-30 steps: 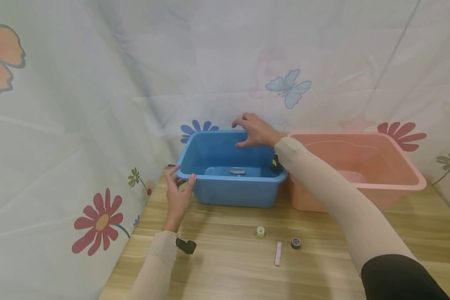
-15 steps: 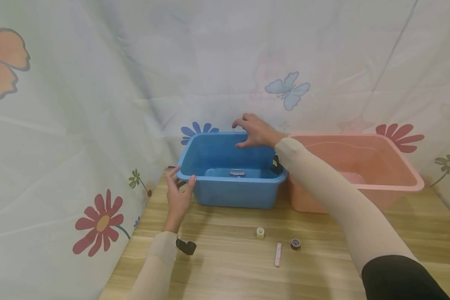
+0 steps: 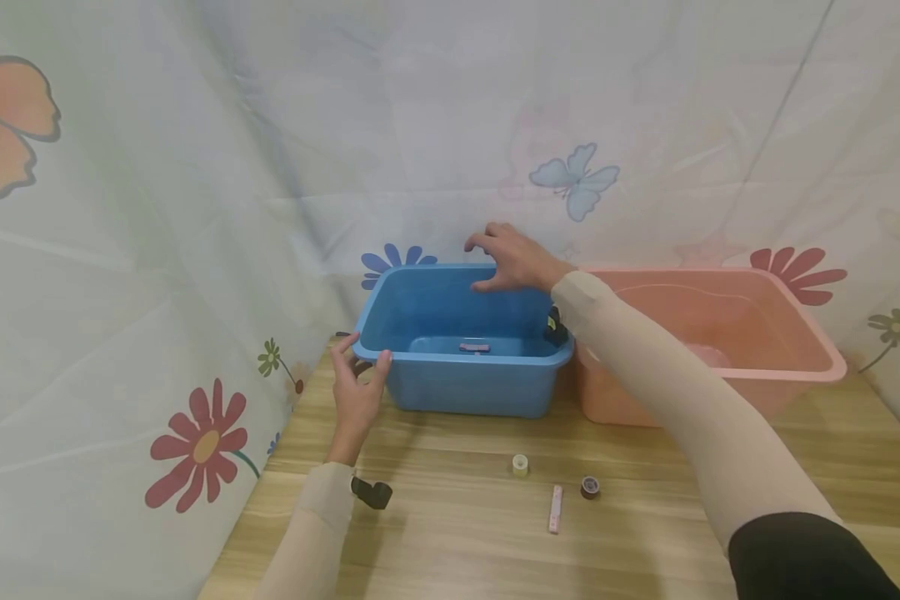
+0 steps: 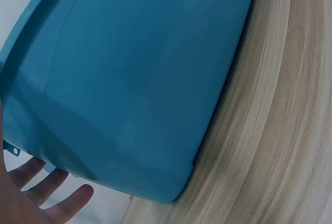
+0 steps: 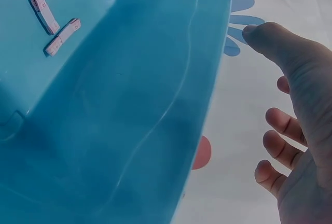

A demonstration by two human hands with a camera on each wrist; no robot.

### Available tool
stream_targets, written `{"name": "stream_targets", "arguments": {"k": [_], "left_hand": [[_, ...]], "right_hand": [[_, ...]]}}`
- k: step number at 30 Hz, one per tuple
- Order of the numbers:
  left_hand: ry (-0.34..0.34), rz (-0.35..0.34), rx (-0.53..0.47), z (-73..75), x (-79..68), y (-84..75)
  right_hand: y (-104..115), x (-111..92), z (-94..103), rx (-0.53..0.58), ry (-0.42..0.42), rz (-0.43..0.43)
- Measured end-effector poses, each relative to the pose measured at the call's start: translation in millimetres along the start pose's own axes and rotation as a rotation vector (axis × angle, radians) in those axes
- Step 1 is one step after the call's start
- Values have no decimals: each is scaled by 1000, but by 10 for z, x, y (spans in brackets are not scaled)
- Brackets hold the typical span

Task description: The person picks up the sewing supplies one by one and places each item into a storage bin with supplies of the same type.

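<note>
A blue plastic bin (image 3: 472, 385) stands on the table against the curtain. My left hand (image 3: 356, 400) is at its front left corner, thumb at the front rim and fingers along the left side; the left wrist view shows those fingers (image 4: 72, 203) extended past the bin wall. My right hand (image 3: 521, 258) hovers above the bin's back rim, thumb and fingers spread apart, holding nothing. Inside the bin, two small pink-and-white folded strips lie on the floor, one strip (image 5: 44, 12) beside another strip (image 5: 63, 36).
A pink bin (image 3: 780, 383) stands right of the blue one, partly behind my right sleeve. On the wooden table (image 3: 450, 550) in front are a pale small roll (image 3: 521, 465), a dark small roll (image 3: 589, 487) and a pink-and-white strip (image 3: 556, 509). A flower-print curtain (image 3: 435, 125) rises behind.
The head view has shifted very slightly. Both hands stay at practically the same places, and the things in the bin and on the table have not moved.
</note>
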State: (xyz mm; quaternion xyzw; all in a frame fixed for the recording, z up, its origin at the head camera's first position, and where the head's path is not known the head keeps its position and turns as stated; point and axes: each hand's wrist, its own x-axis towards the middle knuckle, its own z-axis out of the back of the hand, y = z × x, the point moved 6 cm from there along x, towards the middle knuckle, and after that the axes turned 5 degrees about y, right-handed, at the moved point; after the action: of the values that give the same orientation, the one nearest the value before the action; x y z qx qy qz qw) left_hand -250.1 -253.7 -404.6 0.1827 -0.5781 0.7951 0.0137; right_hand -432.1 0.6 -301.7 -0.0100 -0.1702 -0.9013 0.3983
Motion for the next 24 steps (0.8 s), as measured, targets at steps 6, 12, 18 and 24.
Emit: {"name": "stream_targets", "arguments": {"k": [6,12,18,24], "left_hand": [[7,9,-6,2,6,16],[6,9,-8,3,12,40],[11,15,-15,2,18,55],[8,14,-10,-2,18,51]], "right_hand": [[-3,-20,61,-11,-15,17],[6,-64,119,-13,-15,4],[26,-97,170,-16,-14,3],[43,-118,200,-25,-18,5]]}}
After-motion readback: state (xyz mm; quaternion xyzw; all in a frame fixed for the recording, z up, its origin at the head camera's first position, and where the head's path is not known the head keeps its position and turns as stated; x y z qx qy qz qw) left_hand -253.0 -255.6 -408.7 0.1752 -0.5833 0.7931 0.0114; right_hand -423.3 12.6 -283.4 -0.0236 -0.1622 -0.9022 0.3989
